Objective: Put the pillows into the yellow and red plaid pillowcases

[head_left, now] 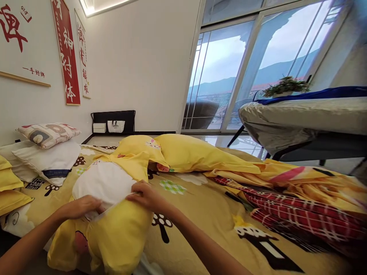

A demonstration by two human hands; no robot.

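A white pillow (104,183) lies on the bed in front of me, partly inside a yellow pillowcase (123,233). White filling shows through the case's opening, with yellow cloth both beyond it and toward me. My right hand (146,195) is closed on the case's edge at the right side of the opening. On the left side, my left hand (83,206) is bent over the near edge of the opening, its fingers closed at the cloth. Its fingertips are slightly blurred and partly tucked against the pillow.
Yellow pillows (195,152) lie at the bed's far side. A white pillow (51,160) with a patterned cushion (48,134) on top sits left. Yellow bedding (309,183) and a red plaid cloth (301,210) are heaped right. Beyond stands a covered table (309,114).
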